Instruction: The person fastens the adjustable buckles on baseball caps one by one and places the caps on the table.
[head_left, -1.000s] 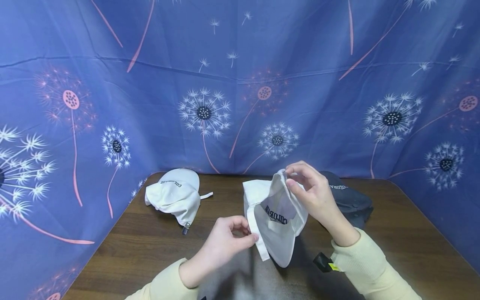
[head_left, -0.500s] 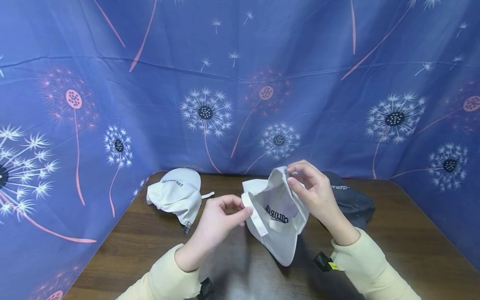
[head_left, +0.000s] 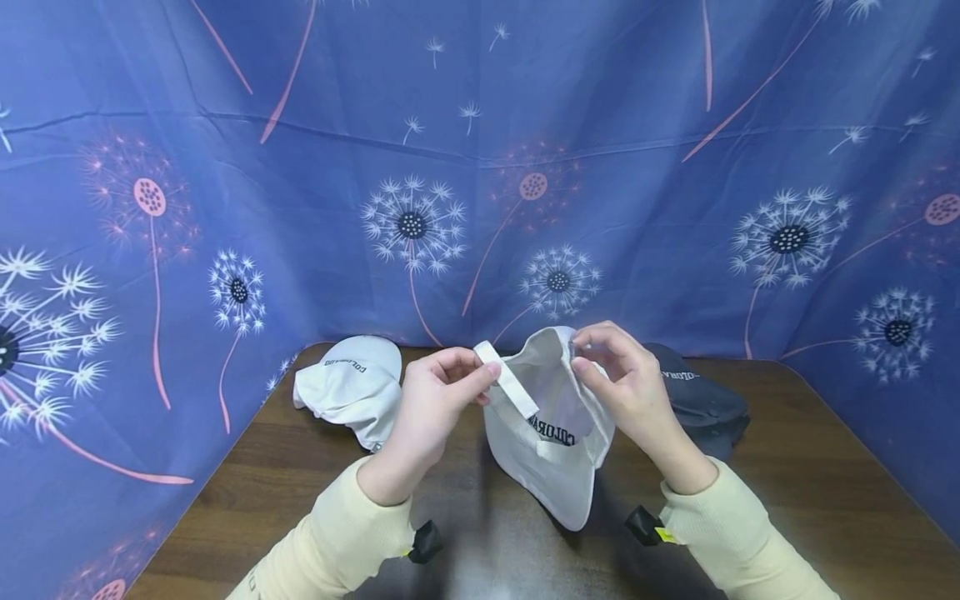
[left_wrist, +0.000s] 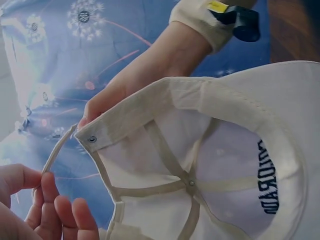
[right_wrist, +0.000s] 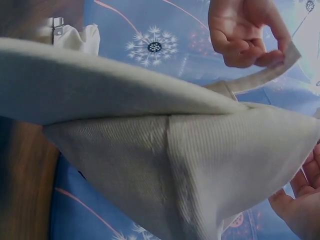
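Observation:
A white cap (head_left: pixel 525 475) stands between my hands with its brim down and its inside turned toward me. The lettering inside reads in reverse. My left hand (head_left: pixel 435 404) pinches the cap's white strap (head_left: pixel 512 387) between thumb and fingers. My right hand (head_left: pixel 622 379) pinches the back edge of the cap, where a small grey metal piece (head_left: pixel 573 343) shows partly. A small round stud (left_wrist: pixel 92 139) lies on the inner band in the left wrist view, near my right fingertips. In the right wrist view the brim and crown hide much of my right hand.
Another white cap (head_left: pixel 360 383) lies at the back left, partly behind my left hand. A dark cap (head_left: pixel 697 396) lies behind my right hand. The brown table (head_left: pixel 255 492) meets a blue patterned cloth (head_left: pixel 480 208) at its back. Black wrist cameras (head_left: pixel 425 542) hang below the sleeves.
My left hand has risen with the strap, lifting it from low beside the brim up across the cap's opening. The cap has tilted slightly; my right hand has kept its hold.

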